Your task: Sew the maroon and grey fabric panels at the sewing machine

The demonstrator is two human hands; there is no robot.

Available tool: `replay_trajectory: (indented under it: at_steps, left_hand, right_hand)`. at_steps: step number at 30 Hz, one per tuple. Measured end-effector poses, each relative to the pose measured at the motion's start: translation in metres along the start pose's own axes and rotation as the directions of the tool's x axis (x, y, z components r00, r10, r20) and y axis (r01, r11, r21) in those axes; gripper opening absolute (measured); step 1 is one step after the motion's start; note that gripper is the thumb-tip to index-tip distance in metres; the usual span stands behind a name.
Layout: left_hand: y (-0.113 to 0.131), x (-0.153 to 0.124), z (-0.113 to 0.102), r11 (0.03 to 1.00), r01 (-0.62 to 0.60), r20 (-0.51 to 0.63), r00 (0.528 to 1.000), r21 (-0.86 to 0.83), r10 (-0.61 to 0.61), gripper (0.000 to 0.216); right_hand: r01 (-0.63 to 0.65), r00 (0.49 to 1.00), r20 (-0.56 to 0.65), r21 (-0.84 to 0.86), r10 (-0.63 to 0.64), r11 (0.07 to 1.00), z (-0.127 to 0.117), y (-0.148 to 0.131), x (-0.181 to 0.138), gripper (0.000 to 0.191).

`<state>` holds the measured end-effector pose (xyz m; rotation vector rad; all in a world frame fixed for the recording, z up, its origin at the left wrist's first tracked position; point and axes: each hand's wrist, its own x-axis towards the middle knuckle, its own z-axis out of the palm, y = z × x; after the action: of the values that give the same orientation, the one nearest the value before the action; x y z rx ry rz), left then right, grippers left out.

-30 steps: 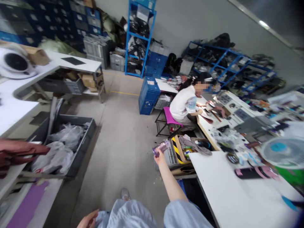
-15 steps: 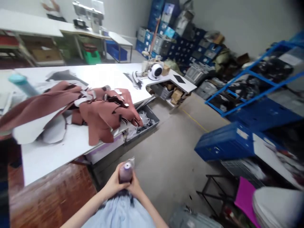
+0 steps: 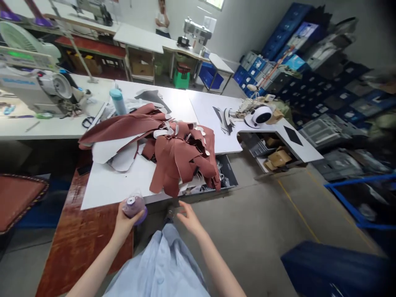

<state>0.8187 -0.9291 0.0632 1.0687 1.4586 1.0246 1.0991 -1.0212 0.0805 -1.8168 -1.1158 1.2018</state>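
My left hand is wrapped round a purple thread spool in clear plastic wrap, held just over the near edge of the white table. My right hand hovers to the right of it with fingers spread and nothing in them. Behind both hands a heap of reddish-brown cut leather pieces lies on the table, some hanging over its edge.
A sewing machine, a teal bottle and scissors stand at the left. A grey bin sits under the table. A small white fan is at the right. Another person stands far back. Blue crates lie at the lower right.
My view has swung left from the co-worker's bench to the table with leather. The spool passed from my right hand, through both hands, into my left; the right hand came off it.
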Motion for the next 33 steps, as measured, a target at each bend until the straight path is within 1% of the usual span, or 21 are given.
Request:
replay_trajectory:
  at_steps: [2, 4, 6, 8, 10, 11, 13, 15, 18, 20, 23, 25, 28, 29, 31, 33]
  left_hand:
    - [0.003, 0.028, 0.005, 1.000, -0.017, -0.086, 0.996, 0.011, 0.017, 0.084]
    - [0.006, 0.055, 0.016, 0.999, -0.043, -0.159, 0.986, 0.027, 0.047, 0.084]
    - [0.010, 0.079, 0.033, 0.997, -0.075, -0.222, 0.972, 0.031, 0.080, 0.084]
    - [0.012, 0.102, 0.053, 0.994, -0.105, -0.271, 0.956, 0.032, 0.110, 0.086]
    - [0.013, 0.121, 0.071, 0.991, -0.129, -0.310, 0.941, 0.039, 0.135, 0.086]
    - [0.012, 0.130, 0.080, 0.990, -0.136, -0.324, 0.935, 0.046, 0.143, 0.086]
    - [0.009, 0.142, 0.093, 0.988, -0.138, -0.333, 0.931, 0.064, 0.152, 0.084]
    - [0.003, 0.150, 0.103, 0.989, -0.127, -0.311, 0.939, 0.077, 0.145, 0.084]
    - [-0.005, 0.158, 0.111, 0.990, -0.112, -0.242, 0.961, 0.090, 0.131, 0.084]
    - [-0.007, 0.165, 0.112, 0.987, -0.113, -0.192, 0.972, 0.111, 0.133, 0.084]
    - [-0.003, 0.177, 0.110, 0.978, -0.120, -0.113, 0.984, 0.173, 0.141, 0.084]
    - [0.002, 0.184, 0.105, 0.965, -0.124, -0.059, 0.988, 0.231, 0.141, 0.084]
    - [0.007, 0.188, 0.094, 0.938, -0.134, 0.006, 0.990, 0.319, 0.140, 0.090]
    - [0.006, 0.187, 0.088, 0.928, -0.141, 0.025, 0.990, 0.346, 0.141, 0.094]
    - [0.003, 0.182, 0.076, 0.908, -0.156, 0.057, 0.988, 0.390, 0.145, 0.099]
    - [-0.001, 0.173, 0.062, 0.894, -0.172, 0.087, 0.985, 0.414, 0.149, 0.096]
  right_hand:
    - [0.081, 0.995, -0.060, -0.033, -0.083, 0.996, -0.036, -0.020, 0.045, 0.053]
    - [0.187, 0.975, -0.106, -0.094, -0.197, 0.978, -0.072, -0.052, 0.092, 0.048]
    - [0.299, 0.936, -0.134, -0.188, -0.326, 0.936, -0.101, -0.092, 0.138, 0.044]
    - [0.406, 0.878, -0.127, -0.312, -0.461, 0.859, -0.119, -0.134, 0.182, 0.041]
    - [0.471, 0.831, -0.067, -0.441, -0.552, 0.764, -0.125, -0.171, 0.223, 0.039]
    - [0.482, 0.824, -0.021, -0.499, -0.566, 0.721, -0.124, -0.186, 0.242, 0.038]
    - [0.468, 0.838, 0.059, -0.588, -0.542, 0.660, -0.114, -0.207, 0.275, 0.037]
    - [0.421, 0.868, 0.089, -0.656, -0.489, 0.626, -0.100, -0.217, 0.299, 0.033]
    - [0.312, 0.910, 0.063, -0.753, -0.409, 0.580, -0.082, -0.217, 0.317, 0.024]
    - [0.240, 0.933, 0.036, -0.802, -0.357, 0.546, -0.075, -0.216, 0.322, 0.022]
    - [0.169, 0.961, 0.024, -0.837, -0.274, 0.520, -0.071, -0.221, 0.328, 0.023]
    - [0.139, 0.977, 0.028, -0.841, -0.213, 0.522, -0.071, -0.226, 0.331, 0.020]
    - [0.097, 0.990, 0.021, -0.825, -0.140, 0.557, -0.078, -0.233, 0.327, 0.012]
    - [0.082, 0.992, 0.009, -0.814, -0.128, 0.574, -0.082, -0.234, 0.322, 0.012]
    - [0.046, 0.992, -0.035, -0.795, -0.122, 0.604, -0.096, -0.233, 0.307, 0.015]
    - [0.007, 0.983, -0.112, -0.763, -0.143, 0.646, -0.115, -0.232, 0.285, 0.018]
